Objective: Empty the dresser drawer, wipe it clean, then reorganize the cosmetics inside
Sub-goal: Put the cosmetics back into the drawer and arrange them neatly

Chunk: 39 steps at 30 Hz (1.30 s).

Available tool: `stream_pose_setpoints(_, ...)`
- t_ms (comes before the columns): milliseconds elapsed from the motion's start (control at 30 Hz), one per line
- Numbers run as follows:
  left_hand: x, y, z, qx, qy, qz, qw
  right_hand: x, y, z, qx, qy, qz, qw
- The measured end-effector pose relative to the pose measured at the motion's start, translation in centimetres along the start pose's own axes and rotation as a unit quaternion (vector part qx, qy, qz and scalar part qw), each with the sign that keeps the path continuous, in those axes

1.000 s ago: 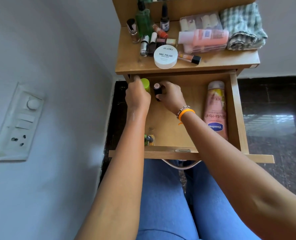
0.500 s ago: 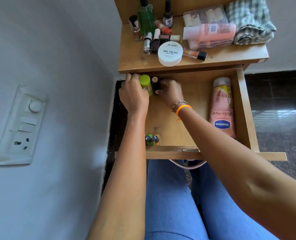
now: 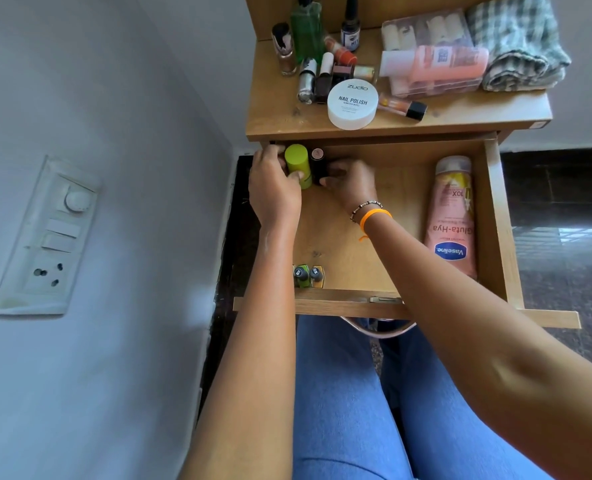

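The drawer is pulled out toward the person, and both hands work in its far left corner, at about 11 o'clock of the drawer floor. The left hand holds the lime-green bottle with curled fingers and thumb, and it stands upright against the back wall. The right hand pinches the dark lipstick and sets it upright, touching the green bottle on its right side. I judge that the step in hand is the reorganizing: the drawer is already wiped, and the items go back in neat groups. To do it well, the person should press each tube lightly down until it stands flat and then let go one hand at a time, because such narrow tubes fall easily and one can knock the other. Two small nail polish bottles stand at 7 o'clock, near the front wall, and the pink Vaseline lotion tube lies flat at 3 o'clock along the right wall. Many cosmetics wait on the bench above, among them the white nail polish remover jar, beside a folded checked cloth.
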<state>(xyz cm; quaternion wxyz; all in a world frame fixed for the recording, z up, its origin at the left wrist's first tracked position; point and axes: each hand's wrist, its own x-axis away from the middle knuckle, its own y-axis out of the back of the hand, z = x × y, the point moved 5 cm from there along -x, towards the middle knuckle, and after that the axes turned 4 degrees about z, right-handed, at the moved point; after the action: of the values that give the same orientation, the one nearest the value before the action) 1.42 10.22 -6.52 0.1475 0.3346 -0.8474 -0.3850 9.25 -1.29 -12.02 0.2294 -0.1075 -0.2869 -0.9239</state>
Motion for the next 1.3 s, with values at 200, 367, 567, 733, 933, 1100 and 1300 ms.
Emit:
stream_pose_setpoints(200, 1.3, 0.4, -0.3, 0.034, 0.016, -0.007, 0.999, 1.1, 1.3, -0.6, 0.004, 0.004, -0.031, 1.0)
stream_pose_setpoints(367, 1.9, 0.9, -0.8, 0.064, 0.012, -0.024, 0.998, 2.6, 3.1, 0.3, 0.027, 0.041, -0.047, 0.998)
stream_pose_setpoints(567, 2.2, 2.0, -2.5, 0.093, -0.003, -0.043, 0.995, 5.3, 6.6, 3.4, 0.042, 0.147, -0.153, 0.976)
stream_pose_setpoints(733, 2.7, 2.9, -3.5, 0.112, 0.009, -0.042, 0.993, 5.0, 7.7, 6.7, 0.155, 0.22, -0.203, 0.941)
stream_pose_setpoints(933, 3.2, 2.5, -3.2, 0.129, 0.028, -0.011, 0.991, 2.8, 7.1, 7.9, 0.304, 0.19, -0.209, 0.91)
stream_pose_setpoints(1100, 3.3, 2.5, -2.5, 0.151, 0.048, 0.0, 0.987, 1.9, 7.0, 8.2, 0.31, 0.167, -0.207, 0.913)
stream_pose_setpoints(1300, 3.4, 2.2, -1.6, 0.184, 0.056, 0.016, 0.981, 3.7, 7.0, 7.5, 0.258, 0.201, -0.216, 0.92)
